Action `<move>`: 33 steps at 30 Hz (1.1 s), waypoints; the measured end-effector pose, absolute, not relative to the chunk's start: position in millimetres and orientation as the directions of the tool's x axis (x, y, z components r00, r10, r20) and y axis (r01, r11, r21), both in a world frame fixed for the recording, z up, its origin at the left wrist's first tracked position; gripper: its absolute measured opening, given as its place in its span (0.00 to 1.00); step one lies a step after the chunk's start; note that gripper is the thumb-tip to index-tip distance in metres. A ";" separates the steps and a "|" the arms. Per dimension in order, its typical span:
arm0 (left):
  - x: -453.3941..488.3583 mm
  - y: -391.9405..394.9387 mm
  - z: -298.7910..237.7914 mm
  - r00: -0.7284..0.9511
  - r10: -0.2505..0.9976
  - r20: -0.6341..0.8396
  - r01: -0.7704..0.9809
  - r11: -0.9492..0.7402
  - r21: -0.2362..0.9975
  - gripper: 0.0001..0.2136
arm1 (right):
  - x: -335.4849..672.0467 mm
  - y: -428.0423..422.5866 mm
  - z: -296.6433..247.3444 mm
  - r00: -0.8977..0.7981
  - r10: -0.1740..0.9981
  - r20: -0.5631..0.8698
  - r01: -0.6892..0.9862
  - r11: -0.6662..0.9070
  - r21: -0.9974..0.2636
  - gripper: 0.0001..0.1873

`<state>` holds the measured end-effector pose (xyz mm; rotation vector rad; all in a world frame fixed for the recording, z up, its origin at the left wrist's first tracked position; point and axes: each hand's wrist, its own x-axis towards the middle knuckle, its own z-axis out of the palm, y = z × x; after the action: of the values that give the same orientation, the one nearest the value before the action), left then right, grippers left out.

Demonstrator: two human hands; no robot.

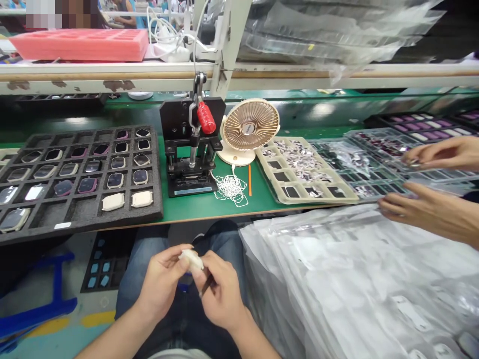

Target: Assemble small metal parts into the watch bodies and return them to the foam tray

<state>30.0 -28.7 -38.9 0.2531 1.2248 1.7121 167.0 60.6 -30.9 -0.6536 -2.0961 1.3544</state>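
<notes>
- Your left hand [160, 286] and right hand [220, 294] are at 6 o'clock, held above your lap in jeans [130, 284].
- The small white piece [190, 260] sits between them. Your fingers cover part of it, so you can't see its full shape.
- Your left grip pinches the white piece between thumb and fingers. Your right grip is pressed together on a dark slim tool [207, 286], and your fingers hide where its tip ends.
- At 10 o'clock, a black foam tray [93, 222] holds rows of watch cases on the green surface [239, 212]. Its left end is cut off by the frame. Two cream cases [127, 201] lie in its nearest row.
- At 12 o'clock stand a bench press with a red handle [205, 117] and a small fan [249, 124]. A tangled white cord [230, 188] and an orange pencil [250, 179] lie just in front of them.
- At 1 o'clock, a beige tray [318, 197] holds small shiny pieces, too small to identify.
- At 2 to 3 o'clock, a co-worker's hands [430, 184] reach in over transparent trays [359, 159], cut off by the right edge.
- At 4 o'clock, a heap of plastic bags [348, 269] blocks the lower right, and its contents are hard to make out.
- At 11 o'clock, pink foam [80, 45] lies on a shelf [112, 75] beyond the surface.
</notes>
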 end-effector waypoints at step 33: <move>-25.5 81.3 -39.4 -0.405 0.675 0.616 0.737 -0.158 0.658 0.13 | 66.1 211.4 103.2 -0.513 0.518 0.685 0.239 0.852 -0.466 0.10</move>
<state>-25.5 81.3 -39.4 1.7431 2.0743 1.7013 66.1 211.4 103.2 -0.5488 -2.1232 0.3926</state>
